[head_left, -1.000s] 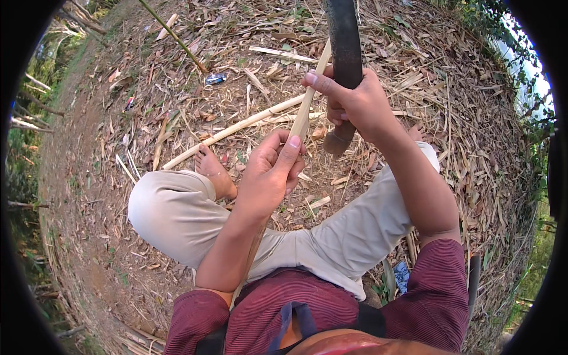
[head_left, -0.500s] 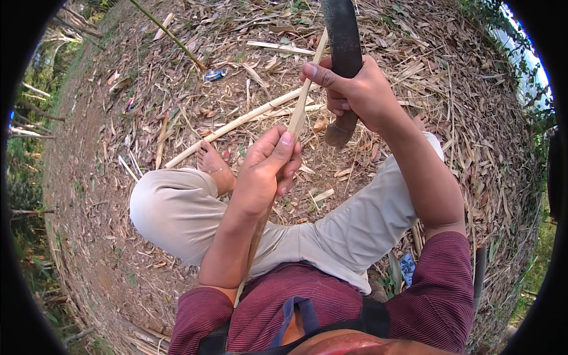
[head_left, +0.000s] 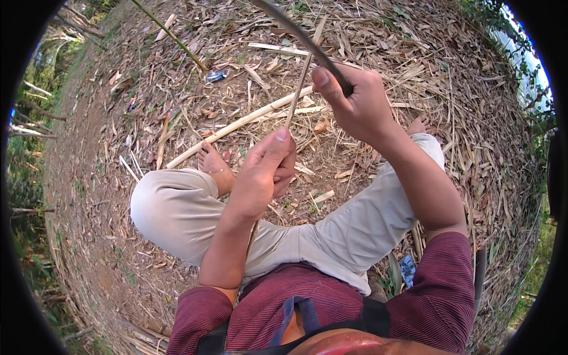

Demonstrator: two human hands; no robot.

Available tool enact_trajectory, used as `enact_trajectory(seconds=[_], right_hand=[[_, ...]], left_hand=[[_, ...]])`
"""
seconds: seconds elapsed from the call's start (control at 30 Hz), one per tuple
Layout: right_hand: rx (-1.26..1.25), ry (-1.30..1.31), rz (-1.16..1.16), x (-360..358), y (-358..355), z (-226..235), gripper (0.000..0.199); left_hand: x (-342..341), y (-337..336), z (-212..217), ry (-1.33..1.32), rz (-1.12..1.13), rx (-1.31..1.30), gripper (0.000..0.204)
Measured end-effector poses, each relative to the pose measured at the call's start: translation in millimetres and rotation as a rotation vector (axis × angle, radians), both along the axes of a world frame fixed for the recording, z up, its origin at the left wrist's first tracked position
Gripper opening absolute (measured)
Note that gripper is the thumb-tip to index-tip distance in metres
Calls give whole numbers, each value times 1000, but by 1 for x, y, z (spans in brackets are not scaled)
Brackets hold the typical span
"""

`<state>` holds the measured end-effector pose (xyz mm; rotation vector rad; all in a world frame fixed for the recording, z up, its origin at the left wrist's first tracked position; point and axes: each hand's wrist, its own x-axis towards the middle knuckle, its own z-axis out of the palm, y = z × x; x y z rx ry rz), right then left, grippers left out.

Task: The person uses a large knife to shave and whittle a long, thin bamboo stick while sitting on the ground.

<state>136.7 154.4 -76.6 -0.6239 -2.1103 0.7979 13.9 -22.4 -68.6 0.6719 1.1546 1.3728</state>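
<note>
My left hand (head_left: 263, 171) is closed round a long, pale split strip of bamboo or similar wood (head_left: 294, 100). The strip rises from the fist, thumb lying along it, and its lower end runs down beside my forearm toward my lap. In my right hand (head_left: 362, 105), higher and to the right, is a dark curved-bladed knife (head_left: 306, 42). Its blade points up and left, seen nearly edge-on, and crosses the upper part of the strip. Whether the blade touches the strip I cannot tell. My fist hides the handle.
I sit with legs spread on ground littered with dry leaves and shavings. A long pale pole (head_left: 236, 125) lies beyond my left foot (head_left: 214, 167). Blue wrappers (head_left: 216, 76) lie about, and a green stem (head_left: 171, 36) slants in at the upper left.
My right hand has rolled the knife, so its blade tilts left and shows its narrow edge. The strip has turned in my left hand, its narrow side now facing up.
</note>
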Motion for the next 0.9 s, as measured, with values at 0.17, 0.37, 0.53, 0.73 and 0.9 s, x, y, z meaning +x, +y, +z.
enact_trajectory(seconds=[0.17,0.37,0.53,0.73,0.9], right_hand=[[580,-39,19,-3,-26,-8,64],[694,-152,7,-4,-14,-11,68],[598,-322,-239,1,27,-3,65],[585,-291,-186,-2,14,-4,62],[793,-167,-57,-6,13,-8,62]], left_hand=[[-6,-5,-9,9,29,-7,40],[6,1,-15,347,149,14,46],[10,2,-13,331,147,-10,47],[2,4,-19,320,151,-20,46],[4,4,-24,409,173,-28,43]])
